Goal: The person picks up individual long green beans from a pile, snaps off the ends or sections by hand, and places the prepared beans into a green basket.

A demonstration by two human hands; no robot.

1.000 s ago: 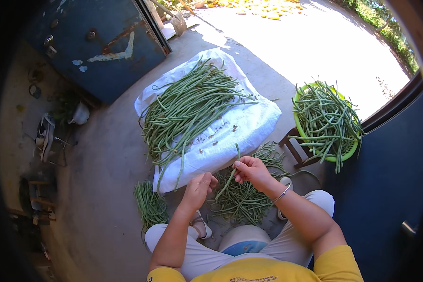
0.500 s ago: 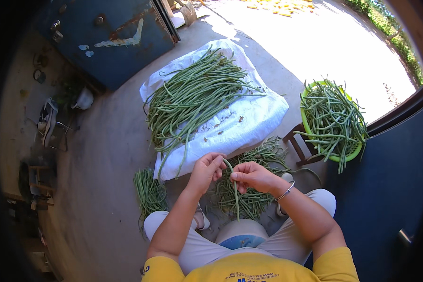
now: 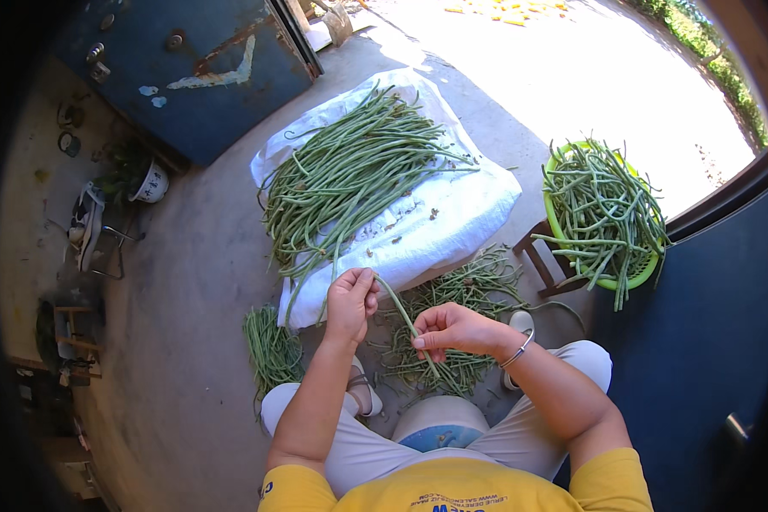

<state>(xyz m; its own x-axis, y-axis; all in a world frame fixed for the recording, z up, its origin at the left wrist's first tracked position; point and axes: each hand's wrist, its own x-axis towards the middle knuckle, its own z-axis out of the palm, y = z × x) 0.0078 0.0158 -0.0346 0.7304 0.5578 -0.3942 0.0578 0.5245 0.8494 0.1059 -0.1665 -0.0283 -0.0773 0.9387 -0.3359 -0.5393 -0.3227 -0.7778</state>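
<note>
A single long green bean is stretched between my two hands, slanting down to the right. Its upper end is pinched in my left hand, close to the front edge of a white sack. Lower down, the fingers of my right hand close on the same bean, with its tail sticking out below. On the sack lies a large heap of long beans, with small brown scraps beside it. A loose pile of beans covers the floor beneath my hands.
At the right, a lime-green basket heaped with beans rests on a dark wooden stool. A smaller bean bundle lies left of my leg. Blue metal doors stand either side; a potted plant is at the left.
My left hand has moved left and my right hand slightly down, drawing apart along the bean. The bean has gone from nearly upright to a slant.
</note>
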